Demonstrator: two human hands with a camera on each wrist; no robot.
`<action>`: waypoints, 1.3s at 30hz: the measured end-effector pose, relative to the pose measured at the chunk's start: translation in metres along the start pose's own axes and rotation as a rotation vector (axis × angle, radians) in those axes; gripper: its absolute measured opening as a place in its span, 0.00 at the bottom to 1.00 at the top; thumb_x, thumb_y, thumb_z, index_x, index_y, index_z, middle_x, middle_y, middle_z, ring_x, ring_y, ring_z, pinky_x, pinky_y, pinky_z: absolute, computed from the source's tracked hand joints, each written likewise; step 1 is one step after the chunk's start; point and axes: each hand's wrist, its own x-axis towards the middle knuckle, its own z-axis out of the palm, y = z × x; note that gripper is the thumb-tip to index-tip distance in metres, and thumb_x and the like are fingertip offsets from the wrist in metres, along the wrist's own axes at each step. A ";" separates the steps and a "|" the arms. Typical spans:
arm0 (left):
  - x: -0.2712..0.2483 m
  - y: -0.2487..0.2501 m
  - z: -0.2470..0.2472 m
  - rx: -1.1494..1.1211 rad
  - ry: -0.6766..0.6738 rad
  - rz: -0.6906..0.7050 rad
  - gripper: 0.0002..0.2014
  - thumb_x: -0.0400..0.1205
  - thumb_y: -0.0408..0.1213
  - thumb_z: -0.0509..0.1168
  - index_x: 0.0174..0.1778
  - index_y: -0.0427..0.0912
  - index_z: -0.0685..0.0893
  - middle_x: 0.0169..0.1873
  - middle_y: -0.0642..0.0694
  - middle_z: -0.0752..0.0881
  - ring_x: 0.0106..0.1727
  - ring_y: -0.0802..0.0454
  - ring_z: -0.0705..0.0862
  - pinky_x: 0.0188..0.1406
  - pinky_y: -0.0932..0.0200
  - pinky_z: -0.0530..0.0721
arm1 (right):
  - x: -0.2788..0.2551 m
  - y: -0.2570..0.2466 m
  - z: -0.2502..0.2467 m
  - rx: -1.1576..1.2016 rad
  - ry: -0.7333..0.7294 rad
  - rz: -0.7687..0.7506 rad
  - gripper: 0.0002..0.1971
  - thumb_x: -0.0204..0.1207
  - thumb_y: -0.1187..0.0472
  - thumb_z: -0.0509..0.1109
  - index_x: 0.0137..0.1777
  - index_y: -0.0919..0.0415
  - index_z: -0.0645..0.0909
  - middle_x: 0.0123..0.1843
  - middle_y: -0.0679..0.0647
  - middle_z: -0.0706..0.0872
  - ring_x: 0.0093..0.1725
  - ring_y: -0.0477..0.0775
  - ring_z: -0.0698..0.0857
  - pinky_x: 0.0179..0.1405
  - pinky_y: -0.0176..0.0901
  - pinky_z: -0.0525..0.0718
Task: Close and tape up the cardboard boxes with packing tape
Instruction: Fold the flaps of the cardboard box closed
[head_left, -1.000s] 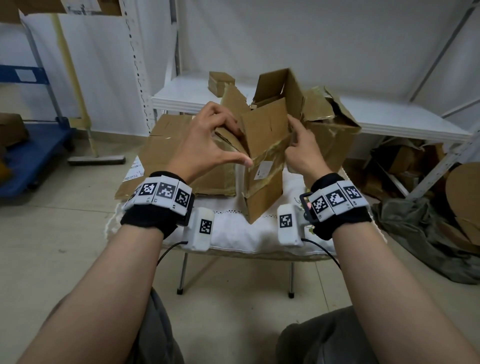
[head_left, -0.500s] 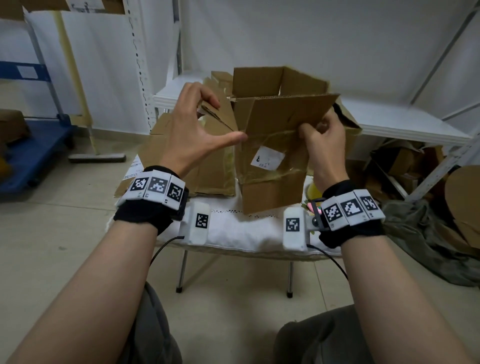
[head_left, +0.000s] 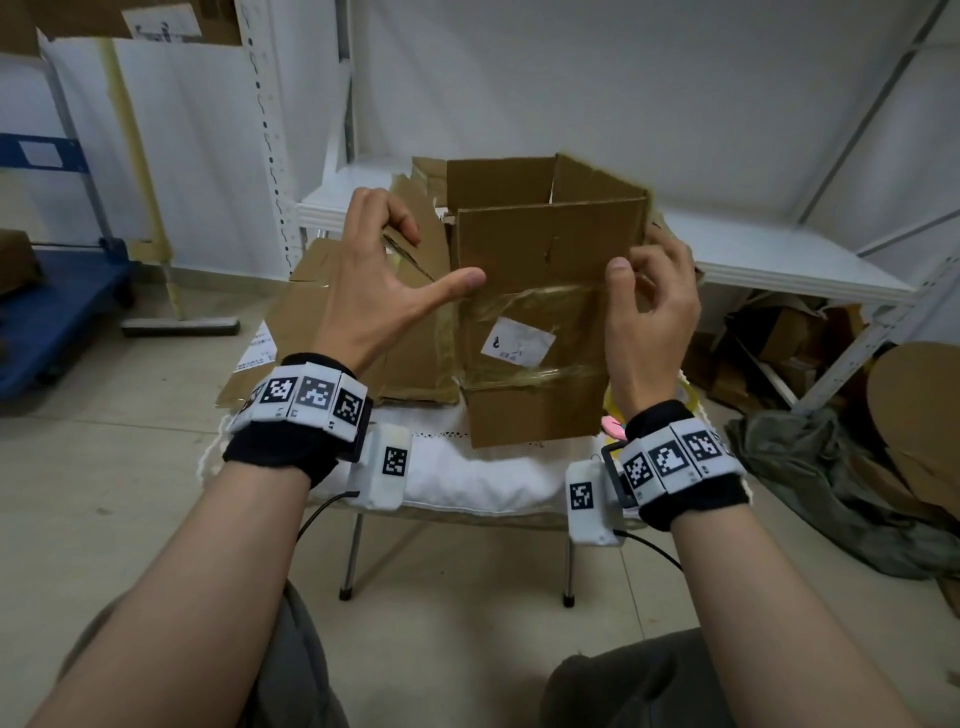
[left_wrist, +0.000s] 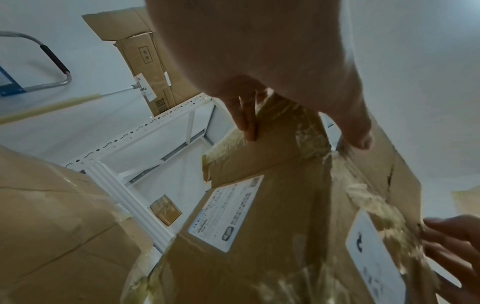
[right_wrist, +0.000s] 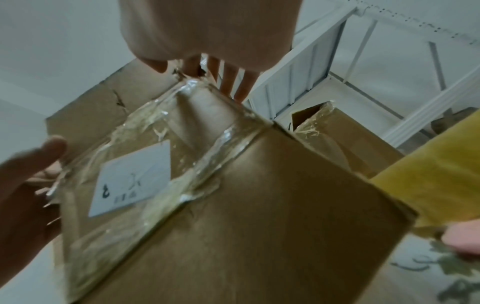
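I hold a worn cardboard box (head_left: 540, 291) upright over the small table, its white-labelled front facing me and its top flaps standing up. Old clear tape wraps its middle. My left hand (head_left: 434, 254) grips the left corner, with the thumb on the front face and the fingers (left_wrist: 246, 123) on the left side flap. At the right edge, my right hand (head_left: 644, 262) has its thumb in front and its fingers (right_wrist: 233, 82) round the side. A yellowish object (right_wrist: 441, 181) lies beside the box, mostly hidden.
A white cloth covers the folding table (head_left: 467, 478). Flattened cardboard (head_left: 332, 322) leans at the left behind the box. A white shelf (head_left: 779, 260) stands behind, a blue cart (head_left: 52, 322) at far left. Cardboard scraps and a grey cloth (head_left: 831, 493) lie on the floor at right.
The box has turned from corner-on to square-on and opened out from a squashed shape. Both hands have moved apart to its left and right edges.
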 end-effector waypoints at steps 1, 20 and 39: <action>0.000 0.000 0.001 -0.006 0.015 -0.006 0.28 0.73 0.56 0.76 0.48 0.37 0.74 0.50 0.39 0.76 0.50 0.47 0.76 0.52 0.66 0.74 | 0.000 0.000 0.000 -0.001 0.001 -0.035 0.12 0.79 0.52 0.66 0.55 0.57 0.84 0.69 0.47 0.79 0.64 0.43 0.80 0.66 0.52 0.84; -0.013 0.005 0.030 -0.001 0.104 0.028 0.29 0.67 0.37 0.76 0.58 0.33 0.70 0.55 0.40 0.72 0.55 0.49 0.74 0.59 0.62 0.76 | 0.010 0.002 0.005 -0.207 -0.055 -0.192 0.15 0.65 0.78 0.62 0.48 0.62 0.75 0.58 0.50 0.72 0.61 0.51 0.78 0.64 0.53 0.82; -0.002 0.009 0.036 0.108 0.070 0.091 0.25 0.67 0.42 0.73 0.58 0.37 0.77 0.57 0.40 0.75 0.58 0.50 0.74 0.58 0.72 0.70 | 0.012 -0.002 -0.011 0.329 0.101 0.320 0.41 0.72 0.77 0.69 0.80 0.43 0.67 0.69 0.47 0.77 0.65 0.47 0.85 0.58 0.59 0.91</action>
